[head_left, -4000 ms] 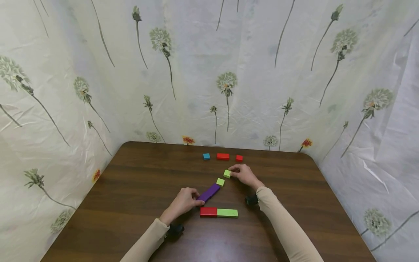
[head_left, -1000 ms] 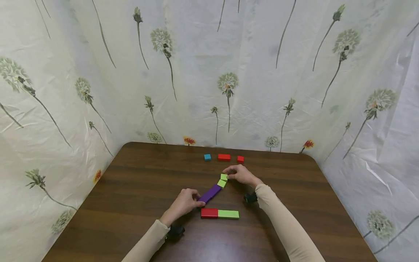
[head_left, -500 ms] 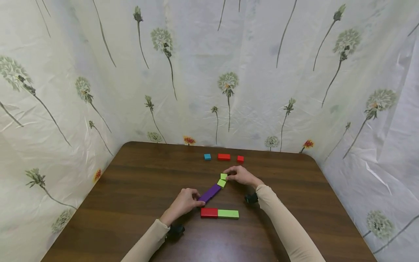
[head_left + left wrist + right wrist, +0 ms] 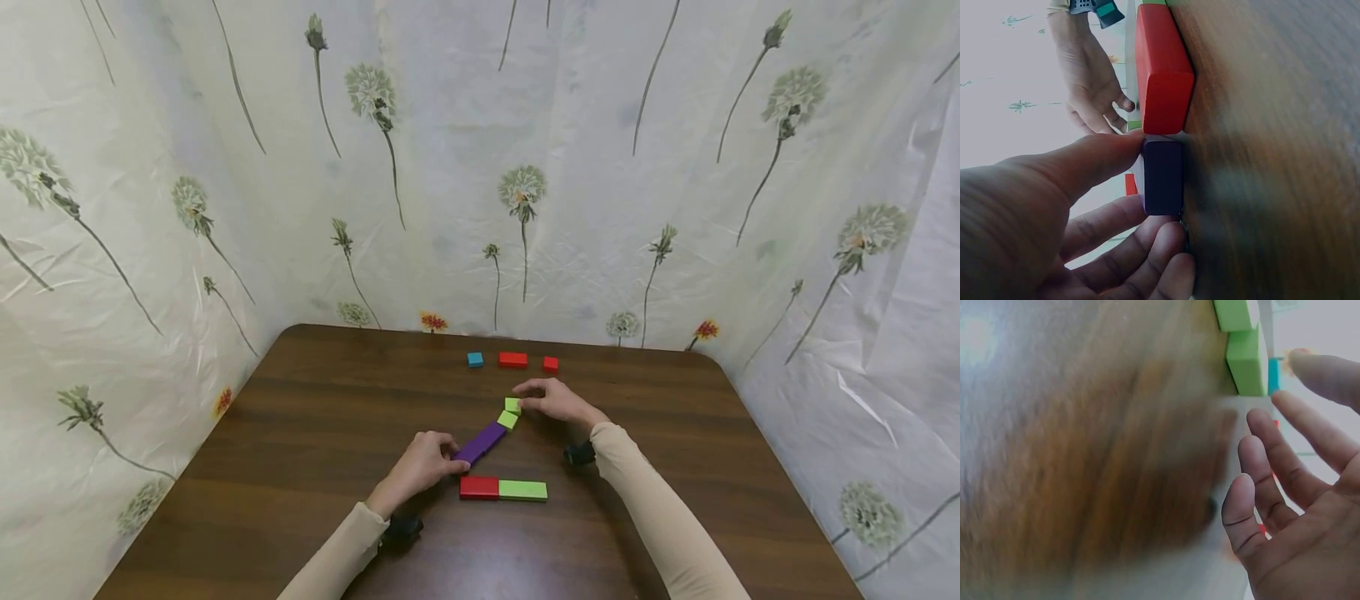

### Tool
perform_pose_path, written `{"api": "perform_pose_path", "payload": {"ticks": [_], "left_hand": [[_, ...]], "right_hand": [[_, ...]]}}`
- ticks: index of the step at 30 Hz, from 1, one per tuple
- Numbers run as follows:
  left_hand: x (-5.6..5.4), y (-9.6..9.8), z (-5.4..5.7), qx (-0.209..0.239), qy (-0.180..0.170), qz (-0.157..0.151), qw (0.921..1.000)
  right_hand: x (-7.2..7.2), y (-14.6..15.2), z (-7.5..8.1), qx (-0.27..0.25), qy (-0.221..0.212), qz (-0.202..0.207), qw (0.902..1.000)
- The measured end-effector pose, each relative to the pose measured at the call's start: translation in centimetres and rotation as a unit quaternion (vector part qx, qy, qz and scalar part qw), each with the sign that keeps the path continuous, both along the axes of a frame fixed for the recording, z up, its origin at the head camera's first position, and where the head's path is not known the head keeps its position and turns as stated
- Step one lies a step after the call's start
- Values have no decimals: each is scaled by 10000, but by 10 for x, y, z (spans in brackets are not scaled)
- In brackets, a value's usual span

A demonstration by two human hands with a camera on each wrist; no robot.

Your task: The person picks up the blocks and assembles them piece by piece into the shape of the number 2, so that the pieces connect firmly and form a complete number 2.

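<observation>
On the table, my left hand (image 4: 422, 467) pinches the near end of a long purple block (image 4: 480, 444) between thumb and fingers. In the left wrist view, the end face of that purple block (image 4: 1164, 178) shows between them. From its far end the line continues with a small green block (image 4: 507, 421), then another small green block (image 4: 513, 405) turned at an angle to it. My right hand (image 4: 557, 402) is just right of this farther block. The right wrist view shows its fingers (image 4: 1288, 469) spread and loosely bent, apart from the green block (image 4: 1247, 362).
Nearer the front, a red block (image 4: 478, 487) and a long green block (image 4: 523, 491) lie end to end. Toward the back edge of the brown table (image 4: 337, 392) sit a small blue block (image 4: 476, 360), a red block (image 4: 513, 360) and a smaller red block (image 4: 551, 364).
Since four seconds ago, my right hand has brought the farther green block left and nearer, up against the other one. The left hand has stayed on the purple block.
</observation>
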State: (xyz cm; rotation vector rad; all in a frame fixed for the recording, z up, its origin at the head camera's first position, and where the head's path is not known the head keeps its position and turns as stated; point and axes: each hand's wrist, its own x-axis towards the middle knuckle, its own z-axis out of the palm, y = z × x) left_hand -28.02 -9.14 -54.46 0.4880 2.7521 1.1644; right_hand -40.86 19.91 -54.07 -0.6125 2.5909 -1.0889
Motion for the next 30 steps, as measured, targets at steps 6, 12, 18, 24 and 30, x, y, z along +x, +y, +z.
{"api": "perform_pose_path", "payload": {"ticks": [6, 12, 18, 24, 30], "left_hand": [[1, 1, 0, 25, -6, 22, 10000], [1, 1, 0, 69, 1, 18, 10000], [1, 0, 1, 33, 74, -16, 10000], [1, 0, 1, -2, 169, -43, 9998], [1, 0, 2, 31, 166, -62, 9998]], "right_hand": [[-3, 11, 6, -87, 186, -41, 9998], [-4, 20, 16, -120, 343, -292, 9989], [-5, 28, 22, -395, 639, -485, 9960], [-8, 37, 28, -532, 666, -884, 9924], [-13, 48, 30, -657, 692, -1351, 9862]]}}
